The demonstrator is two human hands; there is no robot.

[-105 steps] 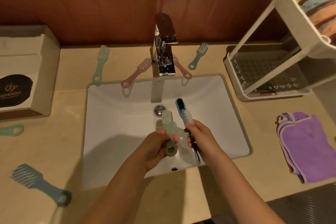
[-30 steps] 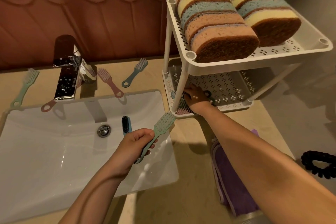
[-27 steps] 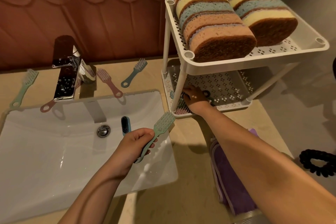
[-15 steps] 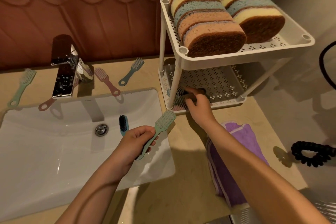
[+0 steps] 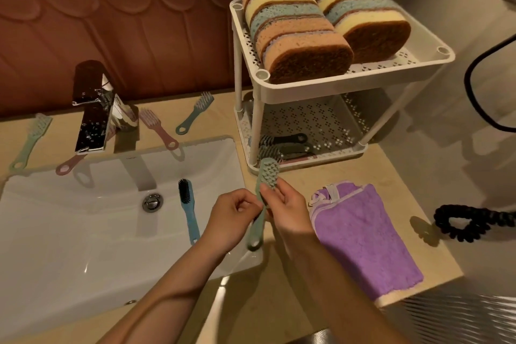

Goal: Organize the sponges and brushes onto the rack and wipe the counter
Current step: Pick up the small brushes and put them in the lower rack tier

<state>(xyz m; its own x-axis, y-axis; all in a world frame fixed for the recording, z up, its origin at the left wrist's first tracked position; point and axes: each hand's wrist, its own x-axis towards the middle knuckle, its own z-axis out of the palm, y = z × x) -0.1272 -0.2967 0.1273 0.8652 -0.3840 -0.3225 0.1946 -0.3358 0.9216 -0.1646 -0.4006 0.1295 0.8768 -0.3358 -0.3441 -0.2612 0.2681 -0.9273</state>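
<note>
your left hand [image 5: 233, 218] grips the sage-green plastic brush [image 5: 268, 173] by its handle; right hand [image 5: 289, 211] pinches the neck. head points at the lower tray [image 5: 337, 154] of the white perforated plastic rack [image 5: 349, 77], nearer your right.

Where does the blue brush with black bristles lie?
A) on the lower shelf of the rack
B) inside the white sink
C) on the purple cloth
B: the blue brush lies inside the white sink, just to the right of the drain.

Dim warm light, glare on the faucet [image 5: 93, 117], soft shadows, wide-angle bending, blurred lower-right corner
</note>
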